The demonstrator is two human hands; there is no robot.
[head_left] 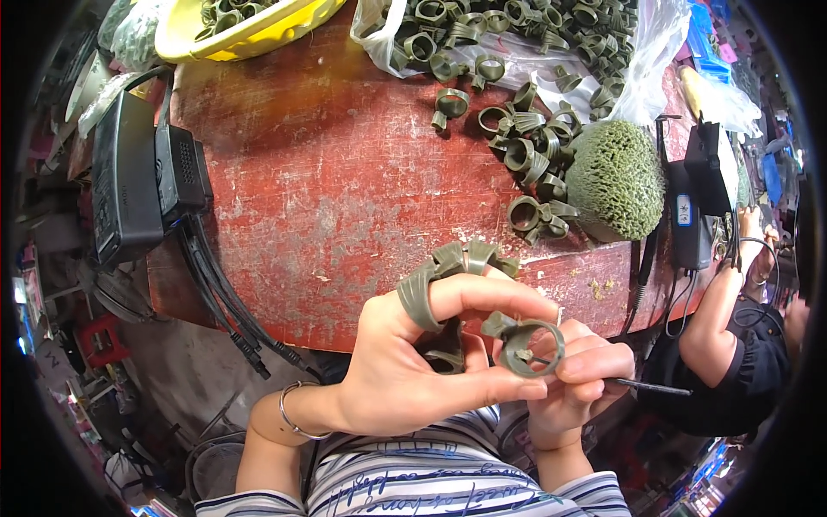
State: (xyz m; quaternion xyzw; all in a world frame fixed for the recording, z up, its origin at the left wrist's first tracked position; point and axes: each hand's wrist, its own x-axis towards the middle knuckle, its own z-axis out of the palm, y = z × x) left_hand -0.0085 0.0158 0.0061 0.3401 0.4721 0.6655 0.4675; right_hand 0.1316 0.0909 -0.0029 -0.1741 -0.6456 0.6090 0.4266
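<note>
My left hand (405,370) pinches an olive-green plastic ring (561,351) between thumb and index finger. Several similar rings (419,295) with flared ends sit around the fingers of that same hand. Beside it, my right hand (581,370) is closed on a thin dark stick-like tool (650,387). The tool's tip reaches into the pinched ring, where a small greenish bit shows at it. Part of the right hand is hidden behind the ring and my left fingers.
On the worn red table (293,198) stands a rough green domed block (617,179), with loose rings (525,155) beside it. Behind are a plastic bag of rings (517,21) and a yellow basin (250,43). Black boxes with cables (129,181) flank the left edge; a person (715,345) sits right.
</note>
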